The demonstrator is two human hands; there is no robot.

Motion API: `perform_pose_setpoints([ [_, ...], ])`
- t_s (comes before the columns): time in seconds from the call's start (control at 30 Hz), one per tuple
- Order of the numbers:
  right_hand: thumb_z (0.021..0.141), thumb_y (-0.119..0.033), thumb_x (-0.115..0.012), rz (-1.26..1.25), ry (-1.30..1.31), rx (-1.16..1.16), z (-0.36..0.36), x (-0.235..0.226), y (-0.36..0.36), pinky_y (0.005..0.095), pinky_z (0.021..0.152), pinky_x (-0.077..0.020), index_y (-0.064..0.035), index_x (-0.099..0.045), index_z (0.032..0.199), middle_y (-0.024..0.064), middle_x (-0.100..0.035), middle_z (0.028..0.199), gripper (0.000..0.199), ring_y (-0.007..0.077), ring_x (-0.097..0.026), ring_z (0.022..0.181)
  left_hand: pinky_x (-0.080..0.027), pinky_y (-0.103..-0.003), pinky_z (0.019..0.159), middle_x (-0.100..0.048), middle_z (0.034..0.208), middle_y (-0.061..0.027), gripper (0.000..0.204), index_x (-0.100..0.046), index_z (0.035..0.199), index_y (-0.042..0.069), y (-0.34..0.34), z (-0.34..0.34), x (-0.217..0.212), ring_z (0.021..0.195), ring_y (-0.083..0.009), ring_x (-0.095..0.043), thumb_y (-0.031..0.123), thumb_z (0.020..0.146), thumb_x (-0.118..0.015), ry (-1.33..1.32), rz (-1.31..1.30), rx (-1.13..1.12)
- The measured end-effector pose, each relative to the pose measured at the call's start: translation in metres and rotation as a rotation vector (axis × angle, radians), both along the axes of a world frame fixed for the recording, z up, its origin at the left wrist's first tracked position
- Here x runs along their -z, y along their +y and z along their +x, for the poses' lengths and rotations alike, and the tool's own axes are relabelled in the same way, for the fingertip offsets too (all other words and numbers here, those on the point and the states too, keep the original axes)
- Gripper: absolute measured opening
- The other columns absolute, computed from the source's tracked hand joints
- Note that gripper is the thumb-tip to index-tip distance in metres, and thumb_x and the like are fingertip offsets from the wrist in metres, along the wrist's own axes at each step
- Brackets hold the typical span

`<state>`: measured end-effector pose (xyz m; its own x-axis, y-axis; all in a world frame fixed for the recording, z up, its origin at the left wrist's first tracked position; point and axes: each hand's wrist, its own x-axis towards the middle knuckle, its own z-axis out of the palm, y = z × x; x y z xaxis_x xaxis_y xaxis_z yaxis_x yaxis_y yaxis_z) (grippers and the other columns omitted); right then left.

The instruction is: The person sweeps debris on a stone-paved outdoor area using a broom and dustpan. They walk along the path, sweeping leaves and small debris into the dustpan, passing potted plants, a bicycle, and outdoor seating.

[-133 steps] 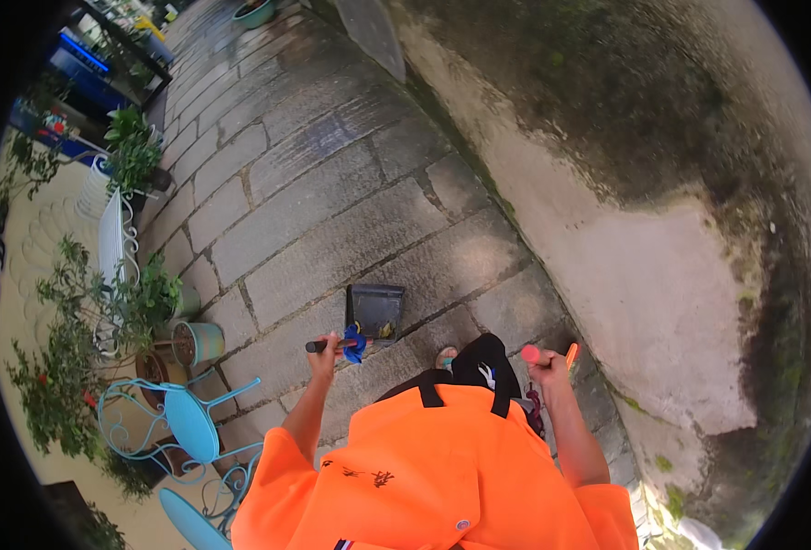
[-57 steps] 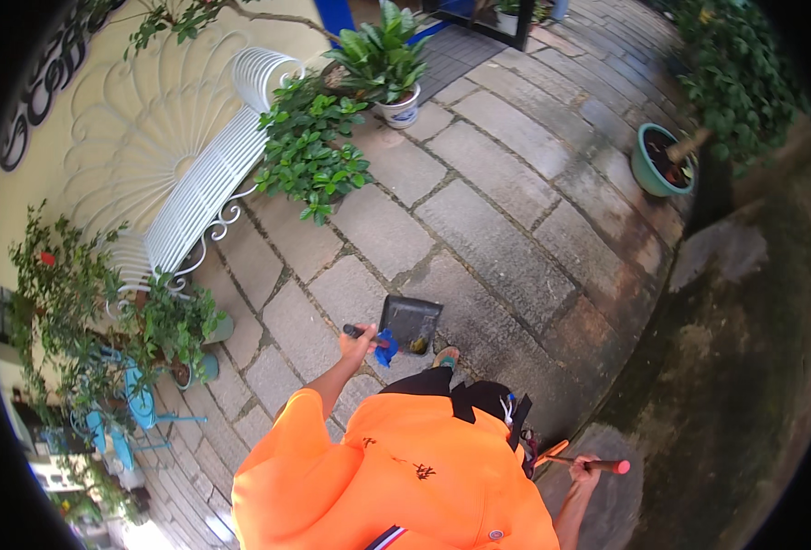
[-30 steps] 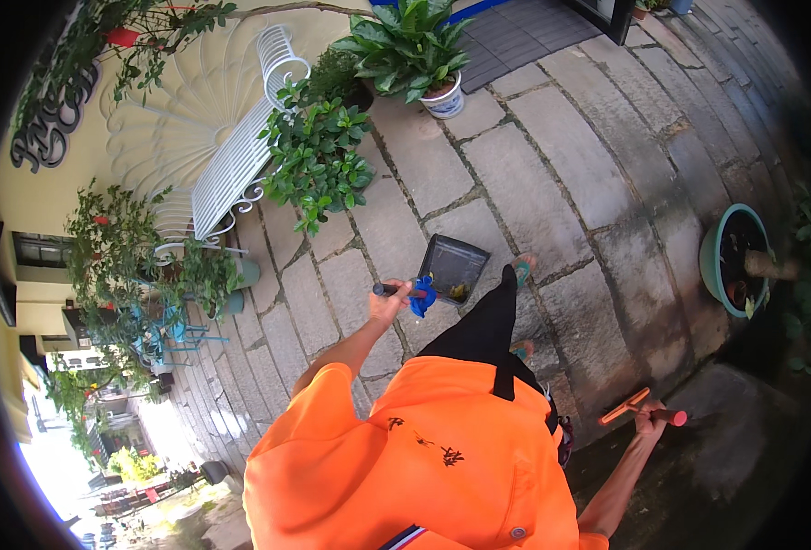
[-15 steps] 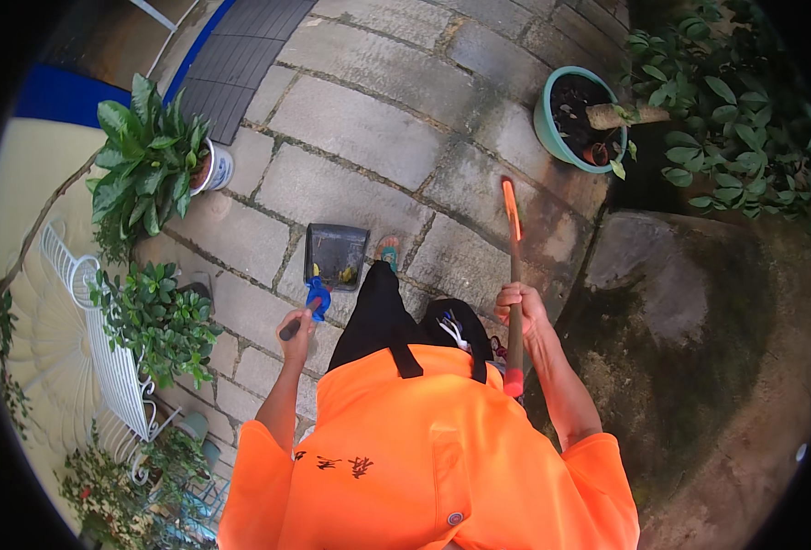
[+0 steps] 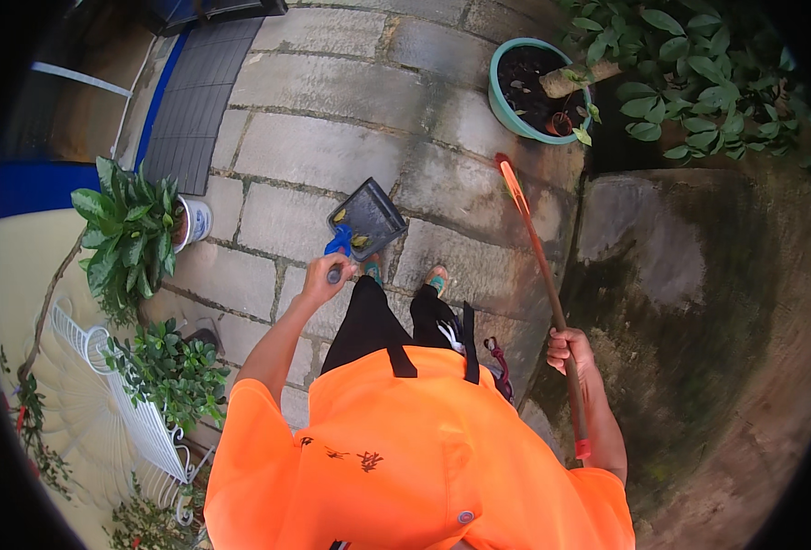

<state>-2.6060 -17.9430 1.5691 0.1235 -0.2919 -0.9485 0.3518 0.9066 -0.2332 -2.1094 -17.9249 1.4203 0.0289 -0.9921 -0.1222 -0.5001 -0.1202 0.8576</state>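
Two hands grip tools: left hand [image 5: 318, 278] clenches a dustpan [image 5: 366, 218] handle, right hand [image 5: 566, 349] grasps a broomstick [image 5: 541, 275].

**Paved yard floor and what rests on it**

Grey stone paving [image 5: 332, 151], laid in rectangular slabs, gives way on the right to a mossy, bare patch [image 5: 690, 302]. A dark ribbed mat [image 5: 195, 101] lies far left. A teal plant pot [image 5: 538, 92] stands far right; a white potted plant [image 5: 140, 229] and a white metal bench [image 5: 121, 403] stand left.
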Motion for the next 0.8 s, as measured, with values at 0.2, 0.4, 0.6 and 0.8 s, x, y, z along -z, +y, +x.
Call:
perform_pose_setpoints([
  [0.2, 0.079, -0.002, -0.052, -0.003, 0.285, -0.132, -0.007, 0.024, 0.003, 0.0246, 0.029, -0.0248, -0.0081, -0.038, 0.077, -0.002, -0.034, 0.05, 0.015, 0.0079, -0.033, 0.033, -0.046, -0.037, 0.057, -0.06, 0.063, -0.0135, 0.021, -0.062, 0.069, 0.003, -0.106, -0.041, 0.029, 0.063, -0.0305, -0.06, 0.022, 0.07, -0.072, -0.084, 0.093, 0.152],
  [0.4, 0.078, -0.002, -0.051, 0.152, 0.077, -0.217, 0.059, 0.051, 0.012, 0.0259, 0.031, -0.0277, -0.0081, -0.037, 0.079, -0.0027, -0.033, 0.051, 0.016, 0.008, -0.034, 0.035, -0.047, -0.041, 0.061, -0.061, 0.068, -0.017, 0.026, -0.064, 0.075, 0.003, -0.185, -0.083, 0.06, 0.068, -0.0338, -0.06, 0.027, 0.069, -0.071, -0.225, 0.113, 0.279],
  [0.6, 0.075, -0.003, -0.054, 0.113, -0.338, 0.062, 0.04, -0.014, 0.024, 0.0239, 0.032, -0.0265, -0.0064, -0.042, 0.076, -0.003, -0.035, 0.051, 0.013, 0.007, -0.034, 0.034, -0.048, -0.041, 0.066, -0.062, 0.072, -0.0192, 0.03, -0.065, 0.084, 0.002, -0.218, -0.092, 0.072, 0.074, -0.036, -0.06, 0.028, 0.07, -0.07, -0.221, 0.216, 0.285],
  [0.8, 0.074, -0.001, -0.053, -0.019, 0.166, -0.399, 0.053, -0.024, 0.0, 0.0241, 0.032, -0.028, -0.0029, -0.044, 0.08, 0.0001, -0.037, 0.052, 0.011, 0.0093, -0.039, 0.035, -0.046, -0.041, 0.061, -0.059, 0.067, -0.0191, 0.026, -0.062, 0.075, 0.003, -0.204, -0.071, 0.087, 0.07, -0.0372, -0.059, 0.027, 0.07, -0.071, -0.11, 0.152, 0.18],
])
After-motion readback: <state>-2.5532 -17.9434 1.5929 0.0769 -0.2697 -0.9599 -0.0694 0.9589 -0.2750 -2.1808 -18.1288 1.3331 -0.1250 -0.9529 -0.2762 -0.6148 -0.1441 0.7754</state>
